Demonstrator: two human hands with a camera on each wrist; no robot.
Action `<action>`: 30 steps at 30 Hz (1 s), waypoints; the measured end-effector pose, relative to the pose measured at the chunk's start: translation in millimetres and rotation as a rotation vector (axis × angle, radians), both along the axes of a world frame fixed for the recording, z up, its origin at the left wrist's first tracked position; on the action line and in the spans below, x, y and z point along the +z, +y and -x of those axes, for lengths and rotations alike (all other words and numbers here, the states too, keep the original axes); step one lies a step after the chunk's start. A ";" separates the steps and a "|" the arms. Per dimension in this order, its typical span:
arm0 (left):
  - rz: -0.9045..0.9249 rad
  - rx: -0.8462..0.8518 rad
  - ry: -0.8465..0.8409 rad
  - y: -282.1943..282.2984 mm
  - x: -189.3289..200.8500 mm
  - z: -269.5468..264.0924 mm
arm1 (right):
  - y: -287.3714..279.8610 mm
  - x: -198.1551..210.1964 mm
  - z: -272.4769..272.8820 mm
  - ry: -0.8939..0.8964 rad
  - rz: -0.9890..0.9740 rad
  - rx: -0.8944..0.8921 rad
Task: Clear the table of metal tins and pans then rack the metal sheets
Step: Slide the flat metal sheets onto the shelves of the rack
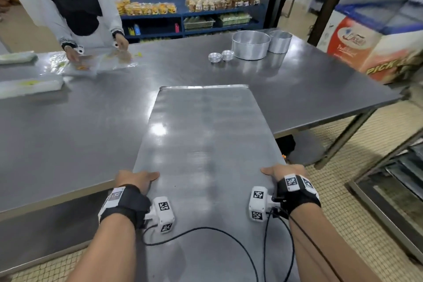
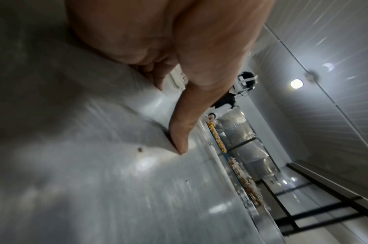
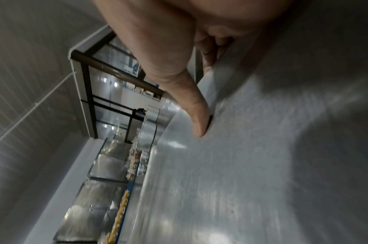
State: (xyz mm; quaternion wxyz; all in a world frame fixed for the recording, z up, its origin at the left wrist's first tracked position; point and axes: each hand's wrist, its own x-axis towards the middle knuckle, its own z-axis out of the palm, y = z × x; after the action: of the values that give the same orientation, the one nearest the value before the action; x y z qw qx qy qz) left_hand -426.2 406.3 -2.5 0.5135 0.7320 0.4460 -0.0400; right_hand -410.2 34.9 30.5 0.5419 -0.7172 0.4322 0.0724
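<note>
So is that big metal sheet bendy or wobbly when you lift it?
Probably stiff: the metal sheet looks flat though it juts past the table. Likely slippery, being shiny. The left hand and right hand each grip a side, so it may be awkward for one.

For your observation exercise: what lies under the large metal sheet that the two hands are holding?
Under the far part of the metal sheet lies the steel table. The near part overhangs the table edge, gripped by the left hand and right hand; whatever is beneath is hidden.

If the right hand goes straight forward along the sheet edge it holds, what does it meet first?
Nothing near, as far as the head view shows. The right hand grips the metal sheet; ahead lies bare table, then probably the large round pan, though depth is unclear.
</note>
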 end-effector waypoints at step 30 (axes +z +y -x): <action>0.102 -0.888 -0.179 -474.5 110.5 -70.0 | -334.4 117.7 223.6 -0.151 0.153 -0.859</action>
State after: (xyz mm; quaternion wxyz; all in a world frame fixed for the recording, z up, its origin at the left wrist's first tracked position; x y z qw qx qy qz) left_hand -356.2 -68.2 108.1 0.5185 0.8268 0.0403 -0.2144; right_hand -633.7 -299.5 148.2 0.4983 -0.5136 0.6545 -0.2441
